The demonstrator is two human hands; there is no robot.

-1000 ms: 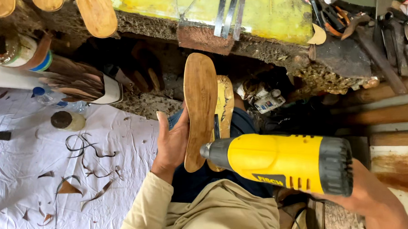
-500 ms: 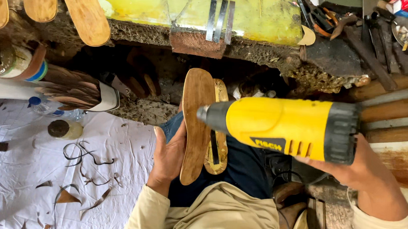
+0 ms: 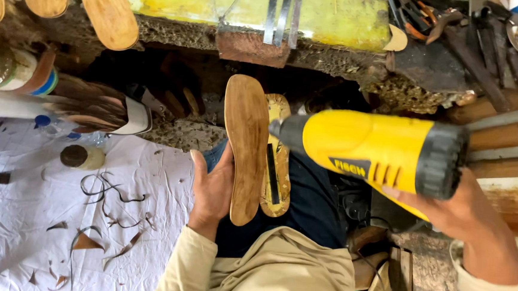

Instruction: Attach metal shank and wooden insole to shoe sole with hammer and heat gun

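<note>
On a white cloth (image 3: 48, 224) lie leather scraps (image 3: 103, 188). The left hand (image 3: 214, 190) grips two stiff, light shoe soles (image 3: 248, 146) by their long edge, above the lap. The right hand (image 3: 461, 211) is closed around a chunky yellow heat gun (image 3: 373, 147), aimed at the soles.
</note>
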